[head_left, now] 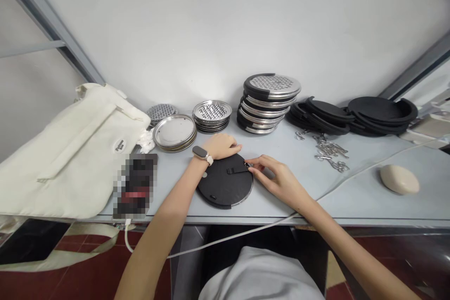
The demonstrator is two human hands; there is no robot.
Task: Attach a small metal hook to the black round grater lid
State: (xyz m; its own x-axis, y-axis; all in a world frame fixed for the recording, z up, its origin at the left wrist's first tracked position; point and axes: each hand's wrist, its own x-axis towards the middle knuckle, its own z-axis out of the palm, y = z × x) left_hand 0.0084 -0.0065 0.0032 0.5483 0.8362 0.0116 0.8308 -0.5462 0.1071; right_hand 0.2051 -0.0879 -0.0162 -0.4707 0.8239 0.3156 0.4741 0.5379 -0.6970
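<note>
Round black disc [220,189], lower centre of frame, with two hands.
Left hand [222,146] at its upper edge; right hand [272,172] pinching a small metal piece [247,165] at its right edge. Upper centre: stack of perforated discs [269,105], black-edged. Right: black covers [374,111], metal hooks [330,147], pale oval object [400,179]. Left: cream bag [80,164].

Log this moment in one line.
left hand: on black disc; right hand: pinching small part at disc's edge; clips: right of disc
</note>
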